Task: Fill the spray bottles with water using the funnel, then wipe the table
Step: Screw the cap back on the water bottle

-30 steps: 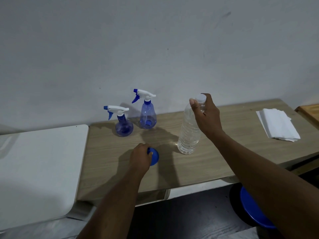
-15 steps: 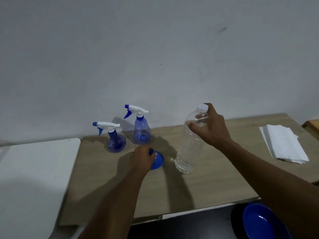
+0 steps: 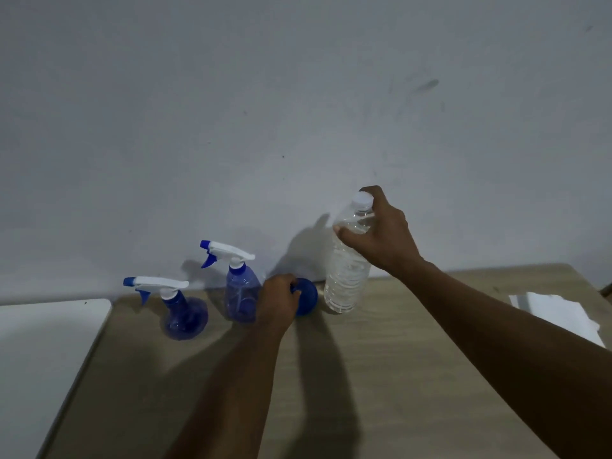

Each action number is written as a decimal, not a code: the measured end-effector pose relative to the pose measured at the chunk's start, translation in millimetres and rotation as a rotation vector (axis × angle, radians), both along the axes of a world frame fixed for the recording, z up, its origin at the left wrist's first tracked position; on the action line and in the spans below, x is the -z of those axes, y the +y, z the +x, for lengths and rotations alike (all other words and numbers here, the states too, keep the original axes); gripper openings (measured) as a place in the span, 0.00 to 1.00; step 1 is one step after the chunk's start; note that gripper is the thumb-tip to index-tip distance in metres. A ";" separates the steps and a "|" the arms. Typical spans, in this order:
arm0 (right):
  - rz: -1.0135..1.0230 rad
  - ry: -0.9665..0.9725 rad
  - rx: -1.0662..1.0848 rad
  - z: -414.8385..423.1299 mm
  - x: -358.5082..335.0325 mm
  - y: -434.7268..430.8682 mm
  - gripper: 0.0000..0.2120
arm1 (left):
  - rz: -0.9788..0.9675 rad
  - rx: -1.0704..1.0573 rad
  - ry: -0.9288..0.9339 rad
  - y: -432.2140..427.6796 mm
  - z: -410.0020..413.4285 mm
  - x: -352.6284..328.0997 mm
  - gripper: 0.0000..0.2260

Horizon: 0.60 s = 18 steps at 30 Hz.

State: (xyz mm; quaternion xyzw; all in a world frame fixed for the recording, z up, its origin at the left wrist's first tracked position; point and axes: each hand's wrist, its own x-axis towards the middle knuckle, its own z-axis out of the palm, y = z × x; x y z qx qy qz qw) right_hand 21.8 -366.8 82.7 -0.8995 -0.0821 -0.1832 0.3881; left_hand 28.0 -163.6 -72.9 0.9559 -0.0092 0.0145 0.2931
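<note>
Stretching out from the wall, the wooden table [image 3: 414, 376] carries everything. A white board [image 3: 39, 359] sits far to the left of the water bottle [image 3: 347, 273], and white paper towels [image 3: 559, 314] lie well to its right. The water bottle itself, clear and capped, leans slightly near the wall. Left of it stand the taller spray bottle [image 3: 240, 293], the nearer one, and the round spray bottle [image 3: 183, 314] beyond. The right hand [image 3: 381, 233] grips the water bottle's neck. Just left of its base, the left hand [image 3: 278, 304] curls round the blue funnel [image 3: 308, 296].
</note>
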 end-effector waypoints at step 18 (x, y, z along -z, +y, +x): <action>-0.020 0.137 -0.013 18.1 27.1 8.2 0.47 | 0.213 0.084 0.082 -10.4 9.9 -4.6 0.14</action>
